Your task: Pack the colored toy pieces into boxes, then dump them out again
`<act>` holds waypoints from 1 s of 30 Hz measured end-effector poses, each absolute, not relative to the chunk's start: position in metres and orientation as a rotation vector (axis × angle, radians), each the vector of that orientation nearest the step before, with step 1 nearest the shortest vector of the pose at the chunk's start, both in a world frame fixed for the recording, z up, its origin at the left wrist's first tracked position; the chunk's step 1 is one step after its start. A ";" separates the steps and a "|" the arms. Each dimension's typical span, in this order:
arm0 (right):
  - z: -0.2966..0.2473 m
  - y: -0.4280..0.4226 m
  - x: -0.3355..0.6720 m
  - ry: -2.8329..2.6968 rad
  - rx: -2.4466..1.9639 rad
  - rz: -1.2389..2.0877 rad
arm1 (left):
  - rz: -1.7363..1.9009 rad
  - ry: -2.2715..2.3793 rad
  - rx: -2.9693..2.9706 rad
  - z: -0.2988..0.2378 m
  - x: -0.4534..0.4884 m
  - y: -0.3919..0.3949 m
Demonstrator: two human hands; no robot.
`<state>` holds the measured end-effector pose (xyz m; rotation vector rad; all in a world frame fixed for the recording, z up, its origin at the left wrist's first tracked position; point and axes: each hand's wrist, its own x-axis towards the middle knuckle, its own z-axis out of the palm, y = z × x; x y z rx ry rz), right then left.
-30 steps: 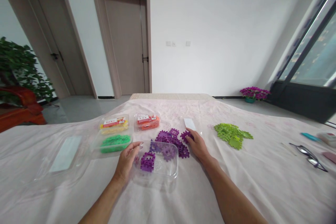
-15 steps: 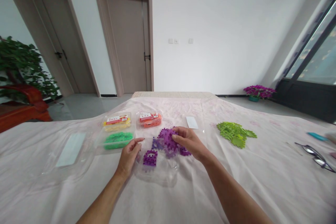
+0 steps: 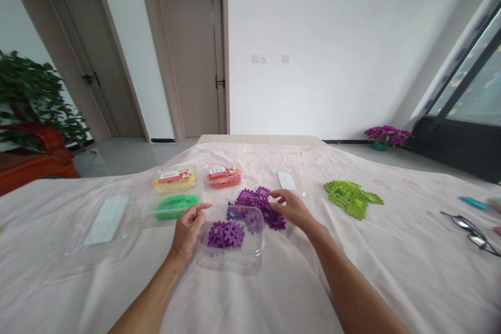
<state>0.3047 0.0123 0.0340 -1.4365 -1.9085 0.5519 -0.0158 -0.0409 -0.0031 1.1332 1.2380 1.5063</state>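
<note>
My left hand (image 3: 188, 231) pinches the clear tub (image 3: 250, 257) at its rim, purple pieces (image 3: 227, 235) inside; my right hand (image 3: 291, 209), fingers parted, is at the purple pile (image 3: 259, 200), contact unclear.

Dark-framed glasses (image 3: 464, 224) lie at right, with magenta flowers (image 3: 389, 135) beyond.

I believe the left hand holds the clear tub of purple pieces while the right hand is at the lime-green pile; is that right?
No: in the head view the right hand is at the purple pile, not the lime-green pile; the left hand does hold the clear tub of purple pieces.
</note>
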 end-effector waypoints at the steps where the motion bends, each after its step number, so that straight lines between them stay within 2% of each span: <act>1: 0.028 0.014 0.309 -1.949 -1.428 0.602 | 1.506 1.240 1.137 -0.004 -0.016 -0.041; 9: 0.008 0.019 0.311 -2.057 -1.323 0.624 | 1.479 1.266 1.220 -0.004 -0.015 -0.042; 18: -0.005 0.023 0.308 -1.693 -1.365 0.520 | 1.485 1.286 1.230 -0.007 -0.016 -0.041; 23: 0.003 0.017 0.317 -1.401 -1.288 0.875 | 1.488 1.297 1.229 -0.007 -0.016 -0.043; 26: 0.007 0.014 0.321 -1.437 -1.235 1.026 | 1.492 1.288 1.213 -0.004 -0.015 -0.043; 30: 0.006 0.015 0.321 -1.699 -1.259 0.923 | 1.504 1.289 1.181 -0.002 -0.013 -0.044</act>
